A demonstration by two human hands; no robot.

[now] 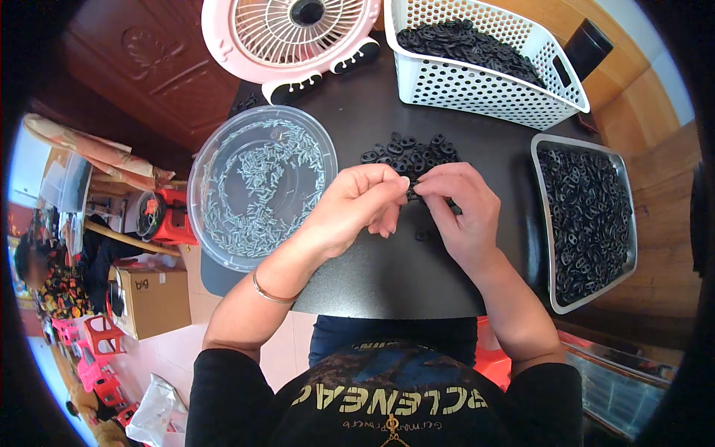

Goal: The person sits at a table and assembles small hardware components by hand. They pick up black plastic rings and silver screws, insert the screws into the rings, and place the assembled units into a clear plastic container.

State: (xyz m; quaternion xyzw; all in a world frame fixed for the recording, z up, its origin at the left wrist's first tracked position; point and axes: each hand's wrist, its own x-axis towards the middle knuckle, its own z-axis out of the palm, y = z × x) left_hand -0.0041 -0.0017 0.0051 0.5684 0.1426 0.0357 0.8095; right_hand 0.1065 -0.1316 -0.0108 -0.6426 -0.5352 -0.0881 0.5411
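Above the dark table, my left hand [357, 203] and my right hand [468, 214] meet fingertip to fingertip. The left thumb and forefinger are pinched together; what they hold is too small and covered to make out. A small black piece [412, 192] shows between the hands, in the pinch of my right thumb and fingers. Just beyond lies a loose pile of black oval pieces with holes [406, 153]. Left of my left hand stands a clear round tub [332, 153] holding many small silver pins [257, 175].
A white perforated basket [477, 103] of black pieces stands at the far right, beside a dark cylinder [588, 46]. A metal-rimmed tray [546, 216] of similar pieces is at right. The pink fan [216, 37] stands far left. Stools and a cardboard box [160, 302] are on the floor.
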